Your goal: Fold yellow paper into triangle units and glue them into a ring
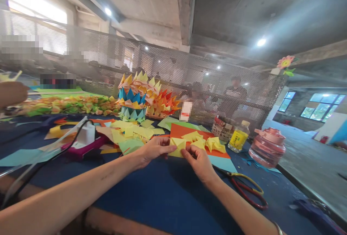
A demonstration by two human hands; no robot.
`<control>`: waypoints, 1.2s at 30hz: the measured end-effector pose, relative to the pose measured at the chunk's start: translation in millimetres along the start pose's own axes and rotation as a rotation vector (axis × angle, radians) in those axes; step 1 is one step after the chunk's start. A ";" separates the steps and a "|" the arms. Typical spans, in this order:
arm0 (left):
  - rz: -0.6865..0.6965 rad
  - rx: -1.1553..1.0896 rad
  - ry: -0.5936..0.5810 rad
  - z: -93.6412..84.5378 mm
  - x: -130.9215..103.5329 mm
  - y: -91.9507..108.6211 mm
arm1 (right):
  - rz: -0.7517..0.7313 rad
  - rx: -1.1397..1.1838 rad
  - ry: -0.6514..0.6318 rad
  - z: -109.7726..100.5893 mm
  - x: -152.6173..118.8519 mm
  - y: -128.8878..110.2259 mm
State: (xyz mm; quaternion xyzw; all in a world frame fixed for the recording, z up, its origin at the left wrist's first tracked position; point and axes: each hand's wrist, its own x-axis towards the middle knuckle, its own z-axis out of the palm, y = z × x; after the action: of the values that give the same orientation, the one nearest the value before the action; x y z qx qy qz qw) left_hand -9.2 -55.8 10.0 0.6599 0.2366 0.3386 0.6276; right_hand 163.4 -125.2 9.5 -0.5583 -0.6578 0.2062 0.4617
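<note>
A folded piece of yellow paper (177, 147) is held between my two hands, just above the blue table (141, 199). My left hand (158, 148) pinches its left side between thumb and fingers. On the right side, my right hand (197, 159) grips the lower edge the same way. Several folded yellow pieces (199, 140) lie behind my hands on an orange sheet (177, 129). Loose yellow paper squares (130, 131) are scattered to the left. Farther back stand pointed, layered paper constructions (138, 97) in blue, orange, yellow and pink.
Scissors (251, 188) lie right of my right forearm. A yellow-labelled bottle (239, 137) and a pink water jug (268, 148) stand at the right. At left are a magenta power strip (84, 148) with cables, a heap of folded paper (73, 105) and another person's hand (12, 94).
</note>
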 end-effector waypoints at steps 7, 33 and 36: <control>-0.077 -0.103 -0.021 0.5 -1.9 2.4 | 0.011 0.085 0.038 1.5 1.2 3.3; -0.047 0.384 -0.106 -6.2 6.2 -19.5 | -0.148 -0.278 -0.277 4.7 -11.8 -7.7; 0.009 0.497 -0.092 -4.6 3.0 -16.7 | -0.149 -0.233 -0.294 4.8 -11.9 -8.4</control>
State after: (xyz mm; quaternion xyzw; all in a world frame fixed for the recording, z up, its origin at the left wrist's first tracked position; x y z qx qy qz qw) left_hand -8.8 -48.8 -6.1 0.8098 0.2808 0.2421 0.4547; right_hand 154.2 -137.5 9.2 -0.5215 -0.7771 0.1731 0.3070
